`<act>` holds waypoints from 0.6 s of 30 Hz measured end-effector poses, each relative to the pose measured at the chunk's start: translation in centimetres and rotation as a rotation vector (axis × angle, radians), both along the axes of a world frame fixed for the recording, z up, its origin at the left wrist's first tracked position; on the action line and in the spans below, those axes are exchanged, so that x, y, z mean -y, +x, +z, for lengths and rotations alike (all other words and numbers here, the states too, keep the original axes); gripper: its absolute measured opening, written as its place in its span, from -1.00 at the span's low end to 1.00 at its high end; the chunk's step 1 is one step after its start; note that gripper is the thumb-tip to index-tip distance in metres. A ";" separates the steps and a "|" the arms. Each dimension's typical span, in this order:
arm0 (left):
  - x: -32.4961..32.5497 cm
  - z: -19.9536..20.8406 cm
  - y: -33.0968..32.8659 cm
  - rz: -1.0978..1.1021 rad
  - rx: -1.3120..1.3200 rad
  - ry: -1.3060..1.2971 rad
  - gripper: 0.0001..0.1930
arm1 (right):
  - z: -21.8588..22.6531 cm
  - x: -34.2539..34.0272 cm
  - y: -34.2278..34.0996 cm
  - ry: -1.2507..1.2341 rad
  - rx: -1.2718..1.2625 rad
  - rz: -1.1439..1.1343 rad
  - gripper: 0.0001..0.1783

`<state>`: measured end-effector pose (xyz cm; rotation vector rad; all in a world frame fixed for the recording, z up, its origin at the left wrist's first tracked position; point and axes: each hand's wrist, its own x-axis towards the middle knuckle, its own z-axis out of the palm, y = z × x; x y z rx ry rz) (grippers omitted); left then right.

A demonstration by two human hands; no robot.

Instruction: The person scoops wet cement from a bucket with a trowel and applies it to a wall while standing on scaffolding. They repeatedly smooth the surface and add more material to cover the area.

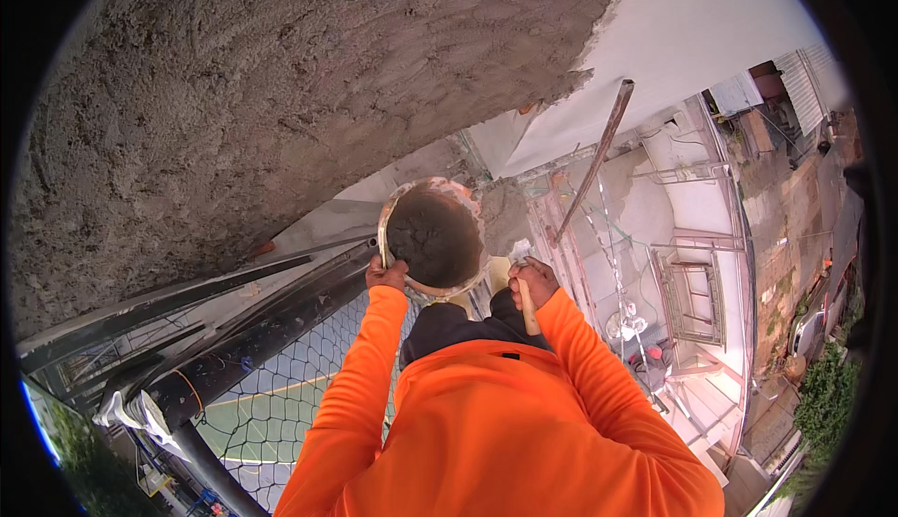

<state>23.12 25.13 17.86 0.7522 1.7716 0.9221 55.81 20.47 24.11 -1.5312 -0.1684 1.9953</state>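
A round bucket [384, 222] with a mortar-smeared rim stands in front of me, below the wall. Wet grey mortar [432, 239] lies inside it. My left hand [386, 274] is closed on the bucket's near left rim. To the right of the bucket, my right hand [533, 283] is wrapped round a wooden-handled trowel [528, 309]. Its pale handle points back toward me, and most of its blade cannot be made out.
Rough grey mortar covers the wall [281, 78] ahead; a smooth white surface [692, 21] adjoins it. A thick black pipe [262, 330] and wire netting [271, 414] run at left. A rusty bar [594, 162] slants at right, above a drop with a metal frame [690, 294] below.
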 end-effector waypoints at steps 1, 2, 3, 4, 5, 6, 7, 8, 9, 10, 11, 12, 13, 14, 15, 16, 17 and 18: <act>0.5 -0.6 -1.5 0.026 0.039 0.028 -0.86 | 0.0 -0.1 -0.2 0.017 0.030 -0.063 -0.90; 1.2 -1.2 -3.1 0.054 0.083 0.065 -0.85 | 0.2 0.1 -0.4 0.128 0.039 -0.170 -0.90; 1.7 -1.6 -4.7 0.053 0.061 0.065 -0.85 | 0.4 0.3 -0.5 0.196 0.065 -0.255 -0.90; 2.1 -2.0 -6.2 0.053 0.046 0.080 -0.85 | 0.7 0.9 -0.6 0.264 0.125 -0.363 -0.90; 2.4 -2.3 -7.7 0.054 0.034 0.098 -0.84 | 1.0 1.3 -0.8 0.361 0.161 -0.451 -0.85; 2.6 -2.3 -9.3 0.028 -0.012 0.076 -0.84 | 1.1 1.6 -1.1 0.314 0.174 -0.528 -0.85; 2.7 -2.4 -10.4 0.042 -0.059 0.012 -0.83 | 1.2 1.4 -1.5 0.333 0.228 -0.640 -0.86; 2.9 -2.5 -11.4 -0.009 -0.123 0.053 -0.82 | 1.0 0.5 -2.0 0.426 0.264 -0.750 -0.85; 3.2 -2.5 -12.1 0.033 -0.066 0.042 -0.82 | 1.1 -0.8 -3.0 0.377 0.308 -0.854 -0.78; 3.3 -2.4 -12.7 0.045 -0.068 0.015 -0.81 | 1.1 -2.7 -4.2 0.308 0.388 -0.924 -0.75; 3.5 -2.1 -13.2 0.058 -0.070 -0.010 -0.81 | 1.3 -5.1 -5.7 0.256 0.464 -0.983 -0.72; 3.5 -1.8 -13.5 0.085 -0.073 -0.050 -0.80 | 1.8 -8.2 -7.3 0.158 0.547 -1.043 -0.69; 3.2 -1.5 -13.5 0.085 -0.047 -0.039 -0.80 | 2.6 -11.6 -9.2 0.104 0.520 -1.113 -0.59; 3.3 -0.9 -13.6 0.102 -0.027 -0.054 -0.80 | 3.8 -15.4 -11.7 0.065 0.651 -1.124 -0.56; 3.5 -0.2 -13.4 0.111 0.017 -0.045 -0.79 | 5.7 -17.9 -14.1 0.037 0.699 -0.840 -0.47; 3.1 0.3 -12.7 0.110 0.018 -0.077 -0.81 | 8.2 -20.2 -17.1 0.269 0.400 -0.786 -0.43; 2.7 1.4 -12.4 0.088 0.029 -0.091 -0.82 | 10.8 -20.1 -19.7 0.614 0.527 -0.483 -0.42; 2.4 2.7 -12.3 0.112 -0.013 -0.161 -0.81 | 13.6 -18.6 -22.5 0.827 0.410 -0.425 -0.44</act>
